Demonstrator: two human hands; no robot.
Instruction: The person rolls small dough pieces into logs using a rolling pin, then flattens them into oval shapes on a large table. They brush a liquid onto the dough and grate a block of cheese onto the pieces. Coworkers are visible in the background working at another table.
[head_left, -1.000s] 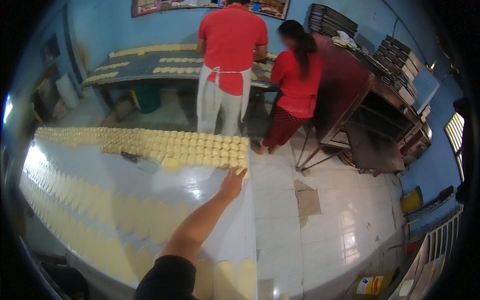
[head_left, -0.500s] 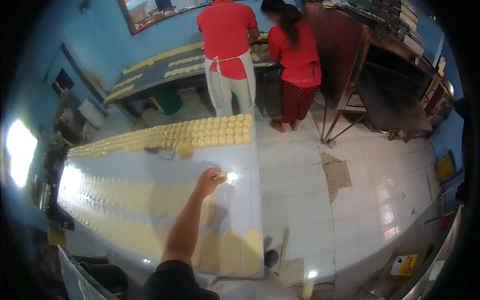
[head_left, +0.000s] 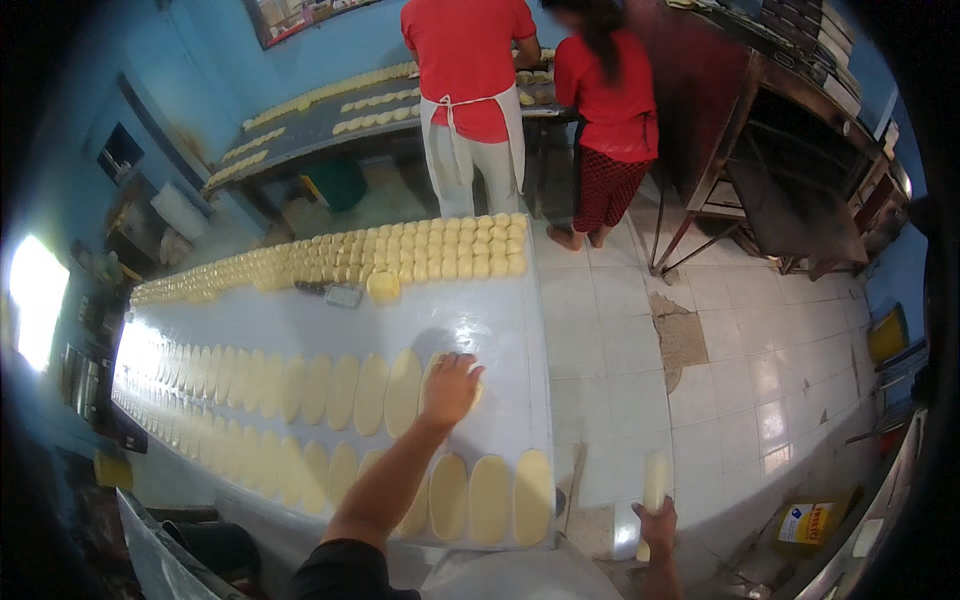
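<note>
My left hand (head_left: 453, 390) lies palm down on the pale table near the end of the upper row of flat dough ovals (head_left: 371, 395). Its fingers are spread over a small piece of dough (head_left: 479, 393), which shows only at the hand's right side. Beyond the table's right edge, my right hand (head_left: 657, 524) is closed round a pale rolling pin (head_left: 655, 478) held upright. A second row of flattened dough ovals (head_left: 489, 500) runs along the near side of the table.
Rows of dough balls (head_left: 450, 250) line the table's far side, beside a yellow lump (head_left: 382, 287) and a metal scraper (head_left: 343, 296). Two people in red (head_left: 470, 60) work at a back table (head_left: 300, 150). A dark oven (head_left: 790, 150) stands right; broken floor tiles (head_left: 680, 340) lie between.
My left hand has moved right and down, from holding a small dough piece above the table to lying on it. My right hand has come into view with the rolling pin.
</note>
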